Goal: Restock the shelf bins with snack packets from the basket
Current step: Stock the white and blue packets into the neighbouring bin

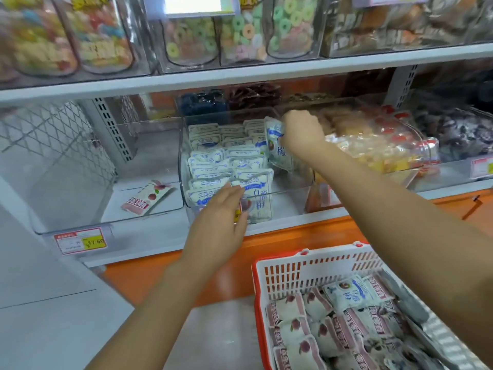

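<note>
1. Blue-and-white snack packet: gripped at its top end in the curled fingers of the right hand, hanging tilted at the right side of the middle clear bin
2. Inside that bin: rows of matching packets, standing on edge, packed close from front to back
3. Left hand: loose, fingers straight, tips right by the front packet at the front of the middle bin, gripping nothing
4. Basket, white with a red rim: low on the right, under the right arm, in front of the bins
5. In the basket: a pile of pink-and-white packets, with one blue-and-white one near the back
6. Left clear bin: just beside the middle one, a single pink packet lying flat on its floor, a red and yellow price tag on its front
7. Right bin: full of orange and yellow snacks
8. Above: a white shelf board holding clear tubs of ring sweets
9. Below the bins: an orange ledge
</note>
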`<state>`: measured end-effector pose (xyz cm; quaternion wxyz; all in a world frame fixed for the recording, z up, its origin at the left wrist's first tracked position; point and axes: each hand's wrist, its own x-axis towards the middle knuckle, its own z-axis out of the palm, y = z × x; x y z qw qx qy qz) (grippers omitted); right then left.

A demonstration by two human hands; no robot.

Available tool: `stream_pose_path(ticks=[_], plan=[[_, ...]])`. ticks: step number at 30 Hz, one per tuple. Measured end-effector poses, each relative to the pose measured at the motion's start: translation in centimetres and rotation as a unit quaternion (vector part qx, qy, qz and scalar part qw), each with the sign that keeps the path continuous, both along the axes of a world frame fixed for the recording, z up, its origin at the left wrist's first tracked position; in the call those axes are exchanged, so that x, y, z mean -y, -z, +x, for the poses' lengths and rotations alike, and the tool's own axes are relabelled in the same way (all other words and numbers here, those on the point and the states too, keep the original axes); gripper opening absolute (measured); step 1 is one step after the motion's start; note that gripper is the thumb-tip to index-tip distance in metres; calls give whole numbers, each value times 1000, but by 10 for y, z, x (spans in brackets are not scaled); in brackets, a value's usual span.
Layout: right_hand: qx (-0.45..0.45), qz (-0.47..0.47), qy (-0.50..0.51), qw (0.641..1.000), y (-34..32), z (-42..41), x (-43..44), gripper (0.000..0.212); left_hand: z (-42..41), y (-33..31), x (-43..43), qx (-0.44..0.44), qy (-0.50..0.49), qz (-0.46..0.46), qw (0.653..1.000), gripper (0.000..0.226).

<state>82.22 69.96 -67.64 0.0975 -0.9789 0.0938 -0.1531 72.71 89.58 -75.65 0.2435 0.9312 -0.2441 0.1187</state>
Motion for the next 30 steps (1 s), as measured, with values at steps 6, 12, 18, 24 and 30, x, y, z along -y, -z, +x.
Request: stream_pose_path(ticks=[6, 12, 18, 24, 30], plan=[[-60, -68, -37, 995, 12, 53, -3, 22, 3, 9, -1, -9, 21, -14, 1000, 46], [-130, -151, -85, 976, 16, 75, 0, 27, 6, 13, 2, 3, 30, -28, 999, 47], [-67, -237, -61, 967, 36, 72, -6, 29, 12, 16, 4, 1, 37, -39, 999, 46], [-53, -210, -76, 973, 37, 64, -7, 37, 13, 21, 1, 22, 47, -33, 998, 45], [73, 24, -105, 991, 33, 12, 3, 17, 8, 25, 10, 105, 77, -81, 988, 36]])
